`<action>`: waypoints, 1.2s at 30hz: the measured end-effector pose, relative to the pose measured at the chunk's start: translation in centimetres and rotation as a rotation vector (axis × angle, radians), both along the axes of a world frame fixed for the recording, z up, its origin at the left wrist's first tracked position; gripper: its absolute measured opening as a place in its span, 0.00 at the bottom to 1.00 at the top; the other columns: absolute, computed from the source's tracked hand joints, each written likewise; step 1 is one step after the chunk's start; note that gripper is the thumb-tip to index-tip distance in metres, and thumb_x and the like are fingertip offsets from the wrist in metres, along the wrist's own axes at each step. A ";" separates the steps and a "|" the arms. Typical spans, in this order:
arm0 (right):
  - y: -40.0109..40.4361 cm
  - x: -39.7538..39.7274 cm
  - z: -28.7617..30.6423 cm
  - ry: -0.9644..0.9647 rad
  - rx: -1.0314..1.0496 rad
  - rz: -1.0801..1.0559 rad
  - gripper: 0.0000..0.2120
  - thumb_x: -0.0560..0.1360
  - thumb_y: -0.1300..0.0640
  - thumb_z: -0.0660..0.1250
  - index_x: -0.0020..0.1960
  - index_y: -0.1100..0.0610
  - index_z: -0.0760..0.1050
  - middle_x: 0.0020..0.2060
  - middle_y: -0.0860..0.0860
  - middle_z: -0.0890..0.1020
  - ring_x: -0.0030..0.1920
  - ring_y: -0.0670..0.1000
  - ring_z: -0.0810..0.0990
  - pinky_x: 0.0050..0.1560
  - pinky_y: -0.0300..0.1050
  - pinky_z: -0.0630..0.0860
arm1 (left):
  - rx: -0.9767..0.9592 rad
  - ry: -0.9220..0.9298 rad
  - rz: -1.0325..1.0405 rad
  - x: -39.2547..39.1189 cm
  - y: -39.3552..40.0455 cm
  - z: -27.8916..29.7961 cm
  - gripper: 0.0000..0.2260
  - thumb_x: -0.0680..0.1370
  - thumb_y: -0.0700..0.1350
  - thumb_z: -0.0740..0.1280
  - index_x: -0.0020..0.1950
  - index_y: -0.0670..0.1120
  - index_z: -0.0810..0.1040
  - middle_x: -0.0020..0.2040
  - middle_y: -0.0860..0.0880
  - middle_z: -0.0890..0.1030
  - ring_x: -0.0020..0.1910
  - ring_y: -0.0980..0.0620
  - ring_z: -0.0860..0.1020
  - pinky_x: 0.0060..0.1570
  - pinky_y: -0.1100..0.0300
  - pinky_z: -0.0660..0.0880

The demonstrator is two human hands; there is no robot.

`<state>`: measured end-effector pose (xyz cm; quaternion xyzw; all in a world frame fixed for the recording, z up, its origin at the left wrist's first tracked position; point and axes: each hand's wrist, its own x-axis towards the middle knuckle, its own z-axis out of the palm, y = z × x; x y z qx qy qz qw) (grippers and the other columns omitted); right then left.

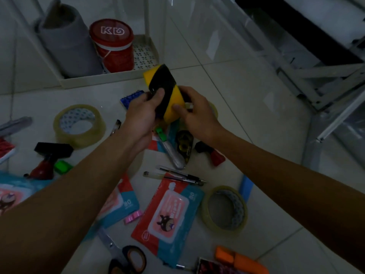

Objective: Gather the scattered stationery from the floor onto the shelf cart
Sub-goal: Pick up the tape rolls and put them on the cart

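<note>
A roll of yellow-and-black hazard tape (pixel 165 89) is held up above the floor, between the scattered stationery and the shelf cart (pixel 102 80). My left hand (pixel 142 115) grips its left side with the thumb on the black stripe. My right hand (pixel 194 111) holds its right side, thumb on the yellow band. The cart's bottom tray lies just behind the roll. On the floor lie two clear tape rolls (pixel 79 125) (pixel 225 209), pens (pixel 177 176), a box cutter (pixel 171 149), a correction tape (pixel 183 145), scissors (pixel 126 256) and wipe packs (pixel 169 216).
The cart's bottom tray holds a grey roll (pixel 67 40) and a red KD tub (pixel 112 46). A metal rack frame (pixel 320 91) stands on the right. A stamp (pixel 49 157), a blue piece (pixel 132 95) and an orange stapler (pixel 241 260) lie on the tiles.
</note>
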<state>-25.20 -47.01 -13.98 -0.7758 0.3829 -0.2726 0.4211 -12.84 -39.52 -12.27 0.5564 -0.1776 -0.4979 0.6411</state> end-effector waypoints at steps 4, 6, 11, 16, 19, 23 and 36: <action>0.5 -0.9 0.4 0.062 -0.087 -0.056 0.30 0.73 0.47 0.73 0.71 0.52 0.66 0.59 0.51 0.71 0.60 0.49 0.73 0.58 0.43 0.73 | 0.039 -0.147 0.026 -1.5 -0.9 0.7 0.13 0.79 0.48 0.68 0.61 0.44 0.80 0.53 0.47 0.85 0.51 0.49 0.84 0.51 0.53 0.82; 0.8 -0.8 0.4 0.065 -0.111 -0.119 0.32 0.70 0.45 0.74 0.69 0.53 0.67 0.57 0.50 0.72 0.57 0.48 0.73 0.56 0.44 0.75 | 0.052 -0.191 0.008 -2.1 -1.3 1.1 0.14 0.79 0.49 0.69 0.62 0.44 0.80 0.54 0.47 0.84 0.52 0.50 0.83 0.53 0.52 0.81; 0.1 -0.9 0.3 0.013 -0.092 -0.297 0.27 0.68 0.50 0.76 0.64 0.56 0.73 0.54 0.50 0.78 0.52 0.47 0.77 0.53 0.50 0.79 | 0.065 -0.199 -0.089 -2.2 -1.7 1.7 0.09 0.81 0.54 0.63 0.51 0.51 0.79 0.47 0.53 0.84 0.45 0.58 0.83 0.39 0.64 0.79; 0.2 0.0 0.3 -0.068 -0.067 -0.365 0.28 0.67 0.48 0.77 0.63 0.54 0.73 0.54 0.49 0.78 0.52 0.47 0.77 0.52 0.51 0.80 | 0.078 -0.397 -0.019 1.1 -1.8 1.1 0.11 0.83 0.50 0.59 0.53 0.49 0.80 0.50 0.52 0.83 0.51 0.54 0.82 0.48 0.65 0.77; 0.0 1.3 1.2 -0.137 -0.079 -0.369 0.27 0.68 0.49 0.77 0.63 0.54 0.72 0.54 0.49 0.76 0.53 0.47 0.77 0.51 0.50 0.80 | 0.245 -0.803 0.114 4.9 -0.4 -1.1 0.09 0.81 0.50 0.61 0.49 0.49 0.80 0.53 0.48 0.83 0.52 0.48 0.80 0.53 0.55 0.75; -0.6 4.3 2.3 -0.215 -0.116 -0.411 0.29 0.68 0.51 0.77 0.66 0.55 0.71 0.57 0.48 0.76 0.54 0.46 0.76 0.54 0.48 0.79 | 0.490 -1.239 0.071 9.3 3.0 -4.9 0.17 0.79 0.53 0.62 0.63 0.46 0.76 0.62 0.40 0.77 0.60 0.38 0.76 0.63 0.43 0.70; -3.4 14.5 0.0 -0.256 -0.269 -0.612 0.27 0.69 0.56 0.75 0.65 0.57 0.70 0.56 0.51 0.74 0.54 0.51 0.74 0.47 0.42 0.70 | 0.623 -1.744 0.044 10.5 5.9 -8.2 0.25 0.78 0.60 0.60 0.68 0.43 0.72 0.68 0.40 0.69 0.70 0.39 0.64 0.69 0.30 0.53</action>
